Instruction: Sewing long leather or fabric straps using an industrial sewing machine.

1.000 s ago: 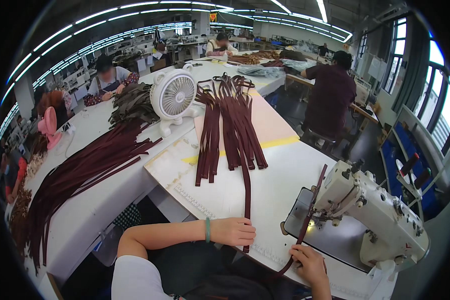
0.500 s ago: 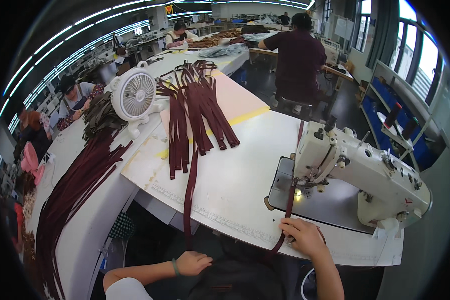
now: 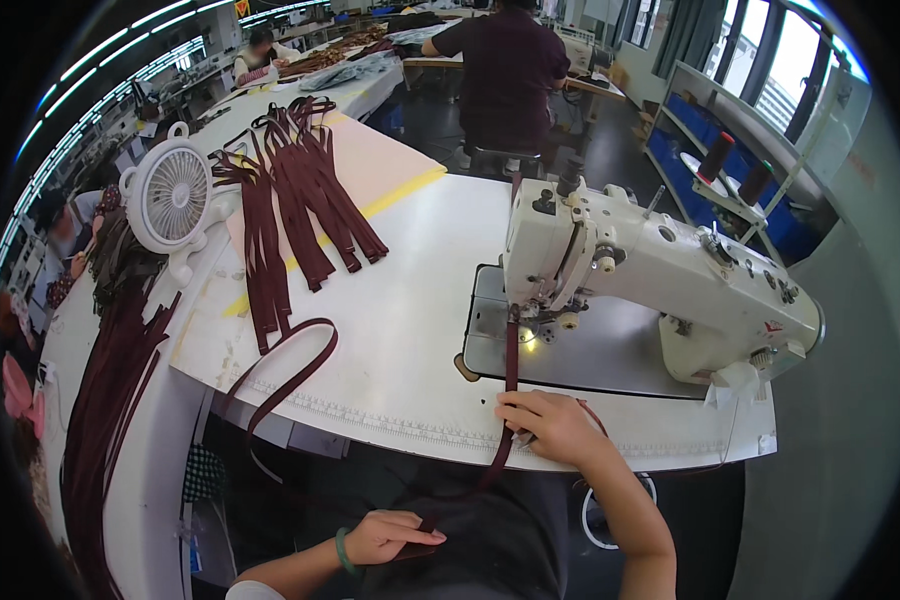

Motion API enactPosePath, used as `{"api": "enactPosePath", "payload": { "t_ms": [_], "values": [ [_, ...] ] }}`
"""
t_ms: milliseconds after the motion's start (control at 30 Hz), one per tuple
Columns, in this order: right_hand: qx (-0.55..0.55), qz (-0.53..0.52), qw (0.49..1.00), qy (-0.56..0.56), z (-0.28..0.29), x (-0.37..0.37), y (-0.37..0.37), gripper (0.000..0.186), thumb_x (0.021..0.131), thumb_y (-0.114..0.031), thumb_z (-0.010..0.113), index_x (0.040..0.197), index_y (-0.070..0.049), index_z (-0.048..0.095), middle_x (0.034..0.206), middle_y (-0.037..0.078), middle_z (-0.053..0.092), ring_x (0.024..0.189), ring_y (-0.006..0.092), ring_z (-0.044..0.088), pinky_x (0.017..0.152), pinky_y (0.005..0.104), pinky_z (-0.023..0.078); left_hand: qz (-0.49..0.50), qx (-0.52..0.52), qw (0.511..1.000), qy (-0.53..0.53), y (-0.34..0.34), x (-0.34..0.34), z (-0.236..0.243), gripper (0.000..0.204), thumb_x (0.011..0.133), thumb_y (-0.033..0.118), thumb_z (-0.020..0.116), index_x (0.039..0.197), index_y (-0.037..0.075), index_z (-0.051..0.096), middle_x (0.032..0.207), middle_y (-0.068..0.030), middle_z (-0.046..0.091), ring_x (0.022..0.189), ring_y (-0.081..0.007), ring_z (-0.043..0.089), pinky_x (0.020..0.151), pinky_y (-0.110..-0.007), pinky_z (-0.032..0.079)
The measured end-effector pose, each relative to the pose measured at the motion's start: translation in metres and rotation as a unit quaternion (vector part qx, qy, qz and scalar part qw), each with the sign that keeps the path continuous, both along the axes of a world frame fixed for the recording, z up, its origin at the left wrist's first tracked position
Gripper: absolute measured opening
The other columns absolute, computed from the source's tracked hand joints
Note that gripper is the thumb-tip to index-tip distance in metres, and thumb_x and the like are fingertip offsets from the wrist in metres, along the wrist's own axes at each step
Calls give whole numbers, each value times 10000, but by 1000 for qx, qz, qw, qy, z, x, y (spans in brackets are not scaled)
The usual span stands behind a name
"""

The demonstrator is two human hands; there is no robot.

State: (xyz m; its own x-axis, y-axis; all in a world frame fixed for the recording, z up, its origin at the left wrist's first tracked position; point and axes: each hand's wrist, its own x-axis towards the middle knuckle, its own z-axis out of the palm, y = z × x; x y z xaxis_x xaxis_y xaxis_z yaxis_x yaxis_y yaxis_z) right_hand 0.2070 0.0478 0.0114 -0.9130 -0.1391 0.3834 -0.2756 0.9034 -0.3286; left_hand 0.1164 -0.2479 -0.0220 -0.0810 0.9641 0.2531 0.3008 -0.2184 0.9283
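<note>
Head view: right hand (image 3: 548,425) at near table edge, fingers curled, pinching dark maroon strap (image 3: 511,370) running far to needle of white sewing machine (image 3: 650,275). Left hand (image 3: 390,535) low near lap, fingers loosely closed on strap's trailing end. Strap pile (image 3: 300,200) far left on white table (image 3: 410,300), beside small fan (image 3: 170,195).

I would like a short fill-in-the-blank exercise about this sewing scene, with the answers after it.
1. The right hand presses a dark red ____ on the table edge.
2. The strap runs under the needle of the white sewing ____.
3. The left hand holds the strap's lower ____.
4. A white ____ stands beside the strap pile.

Answers: strap; machine; end; fan
</note>
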Motion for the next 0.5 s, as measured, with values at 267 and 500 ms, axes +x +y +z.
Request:
{"api": "enactPosePath", "payload": {
  "t_ms": [267,500],
  "values": [
    [5,-5,1000,-8,2,1,0,452,551,5,628,989,-88,568,1082,40,559,884,213,578,705,322,481,209,156,959,109,38,-52,64,359,642,49,731,978,-5,620,883,-146,619,706,-215,585,594,-260,458],
    [-11,-8,1000,3,5,1,1,466,533,28,631,980,-99,597,1064,45,578,848,240,594,705,325,493,273,228,815,459,88,-103,103,317,644,48,691,953,19,625,1112,-109,486,916,-238,501,693,-311,449]
  ]
}}
